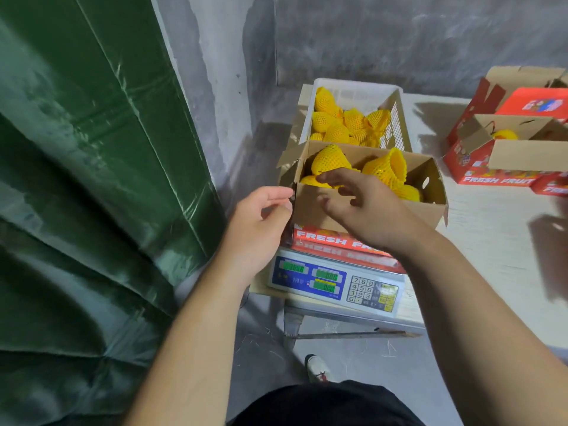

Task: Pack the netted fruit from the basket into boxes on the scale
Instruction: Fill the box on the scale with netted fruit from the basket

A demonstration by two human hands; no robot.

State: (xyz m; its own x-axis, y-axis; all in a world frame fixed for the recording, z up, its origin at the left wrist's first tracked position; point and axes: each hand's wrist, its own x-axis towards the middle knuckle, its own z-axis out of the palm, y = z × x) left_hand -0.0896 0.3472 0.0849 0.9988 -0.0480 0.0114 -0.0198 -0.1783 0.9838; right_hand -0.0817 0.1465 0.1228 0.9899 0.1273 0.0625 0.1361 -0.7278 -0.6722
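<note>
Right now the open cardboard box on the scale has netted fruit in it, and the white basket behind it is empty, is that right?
Not quite. The head view shows the white basket behind the open cardboard box still holding a good number of yellow netted fruit; it is not empty. The rest stands: the box sits on the scale with netted fruit inside.

Grey concrete walls (pixel 399 35) meet in corner; grey concrete floor (pixel 264 348). Green tarpaulin (pixel 76 179) hangs at left. Pale worktop (pixel 498 229) on metal frame, hard shadows.
</note>
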